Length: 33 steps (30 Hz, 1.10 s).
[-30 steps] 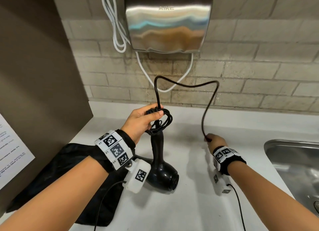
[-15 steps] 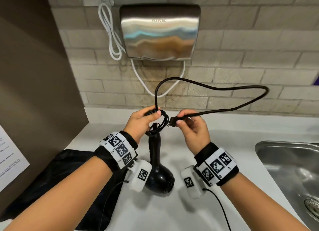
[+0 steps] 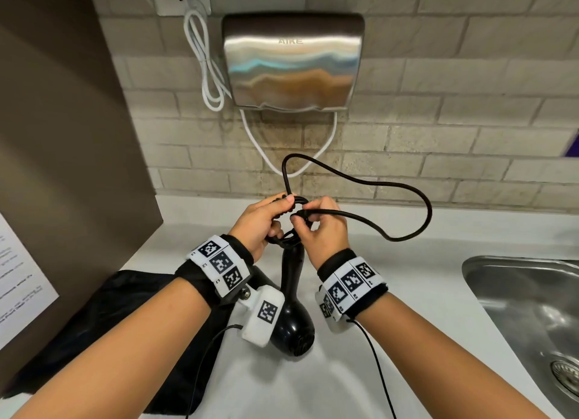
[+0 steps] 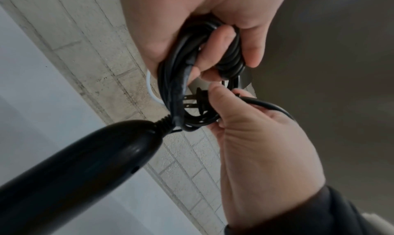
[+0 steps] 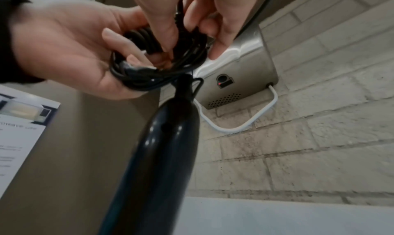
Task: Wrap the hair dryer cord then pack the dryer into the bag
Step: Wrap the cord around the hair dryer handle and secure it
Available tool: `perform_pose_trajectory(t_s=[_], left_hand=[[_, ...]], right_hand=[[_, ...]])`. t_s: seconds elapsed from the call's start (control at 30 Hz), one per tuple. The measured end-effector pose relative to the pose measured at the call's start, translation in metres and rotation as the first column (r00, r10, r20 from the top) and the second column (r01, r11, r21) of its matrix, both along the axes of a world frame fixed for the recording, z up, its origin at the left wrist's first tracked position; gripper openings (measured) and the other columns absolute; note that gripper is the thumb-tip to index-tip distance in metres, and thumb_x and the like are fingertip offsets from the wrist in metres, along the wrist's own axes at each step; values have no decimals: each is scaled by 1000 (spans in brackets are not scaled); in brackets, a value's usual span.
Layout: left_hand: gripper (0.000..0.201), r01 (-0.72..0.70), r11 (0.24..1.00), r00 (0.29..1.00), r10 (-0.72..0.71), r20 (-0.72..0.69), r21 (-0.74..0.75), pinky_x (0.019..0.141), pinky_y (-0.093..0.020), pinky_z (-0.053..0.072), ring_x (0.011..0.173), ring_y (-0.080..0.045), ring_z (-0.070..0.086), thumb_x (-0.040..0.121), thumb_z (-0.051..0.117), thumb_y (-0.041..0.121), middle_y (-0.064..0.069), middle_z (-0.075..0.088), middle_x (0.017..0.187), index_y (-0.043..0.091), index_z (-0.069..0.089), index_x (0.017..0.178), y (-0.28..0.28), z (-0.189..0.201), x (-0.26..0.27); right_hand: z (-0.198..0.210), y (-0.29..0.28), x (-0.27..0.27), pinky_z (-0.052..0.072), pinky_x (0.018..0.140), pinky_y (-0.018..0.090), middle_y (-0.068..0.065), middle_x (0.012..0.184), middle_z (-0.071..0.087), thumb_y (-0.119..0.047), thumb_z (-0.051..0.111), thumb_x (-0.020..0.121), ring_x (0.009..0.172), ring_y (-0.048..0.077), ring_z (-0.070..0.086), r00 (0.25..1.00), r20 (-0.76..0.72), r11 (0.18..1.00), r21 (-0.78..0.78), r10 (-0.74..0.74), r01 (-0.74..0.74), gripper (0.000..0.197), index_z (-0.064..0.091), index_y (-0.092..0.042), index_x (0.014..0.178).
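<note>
At the centre of the head view, two bare hands are meeting over a coil of black cord. The left hand (image 3: 260,227) is curling its fingers round the bundled cord (image 4: 192,66), keeping several loops clamped together. The right hand (image 3: 322,227) is pinching the plug (image 4: 201,100) between thumb and fingertips and is pointing its prongs into the middle of the loops, as the left wrist view shows. A last slack length of cord is arcing up and out to the right of the hands before returning to the plug. Just below the hands, the black hair dryer (image 3: 293,321) is standing with its handle upward and its head on the white counter (image 3: 407,293). The black bag (image 3: 125,318) is lying flat at the lower left of the frame, touching or just beside the dryer. The wrapping looks nearly finished, with only that loose tail left to tuck. Packing has not begun: the dryer is outside the bag.
</note>
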<state>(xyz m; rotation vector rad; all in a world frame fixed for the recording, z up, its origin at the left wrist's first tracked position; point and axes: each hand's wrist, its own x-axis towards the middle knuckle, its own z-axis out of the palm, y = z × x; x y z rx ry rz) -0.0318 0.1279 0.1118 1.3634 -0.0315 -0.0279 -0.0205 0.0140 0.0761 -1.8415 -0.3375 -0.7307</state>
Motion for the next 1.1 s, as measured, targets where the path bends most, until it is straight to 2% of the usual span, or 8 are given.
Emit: perform_pose_trajectory(t_s=[0.1,0.27,0.47,0.6,0.7,0.9,1.0,1.1], left_hand=[[14,28,999,999,-29,21,20,53,-25,26,36,-6,26,91,53,16,8,61,73,14,66,92,0,-1,0],[15,96,993,993,-100,59,67,52,-22,26,36,-4,28,92,51,15,15,62,62,18,66,93,-2,-2,-3],[18,51,995,996,-57,70,83,51,-19,29,38,-4,32,91,53,14,4,59,83,24,65,101,0,-3,-1],[28,36,999,998,-37,41,3,56,-24,27,36,-5,27,92,52,11,5,61,83,30,62,110,5,-2,1],[27,37,999,998,-37,43,17,51,-19,30,37,-5,24,91,52,10,5,59,79,32,65,100,5,-1,-1],[20,4,995,1000,-5,-11,-102,45,-18,31,33,-4,25,92,51,14,5,65,75,27,63,101,4,0,-4],[14,-5,993,1000,2,-23,-121,45,-18,31,34,-3,23,93,51,19,3,63,83,27,62,97,13,2,-6],[15,-10,997,1000,9,-4,-74,48,-19,31,36,-4,22,92,52,18,5,66,77,27,63,96,18,3,-9]], right_hand=[[2,-3,7,39,58,10,-3,71,41,-2,72,71,61,7,41,989,-146,990,142,2,19,43,36,-15,91],[3,-11,18,41,100,31,3,109,54,13,46,70,113,15,49,993,1,985,-130,117,-115,41,56,-5,106],[5,-30,20,45,65,25,1,79,57,-15,54,88,70,18,55,949,-229,903,-322,217,-284,29,49,-14,117],[-8,-58,22,36,59,17,-6,78,48,-26,59,85,66,8,45,948,-262,774,-556,183,-303,26,52,-12,105],[-25,-82,31,44,70,31,8,87,61,-21,47,92,78,25,56,947,-320,699,-669,33,-251,19,55,-11,106],[-63,-123,47,43,77,31,17,98,61,-19,38,96,85,28,55,749,-578,745,-643,-323,-176,23,56,-12,108],[-106,-158,58,44,91,31,12,122,58,-17,43,93,111,29,56,563,-650,629,-728,-511,-271,28,56,-7,117],[-114,-158,52,46,93,29,9,127,57,-20,46,92,117,27,54,516,-643,557,-760,-566,-336,32,55,-9,120]])
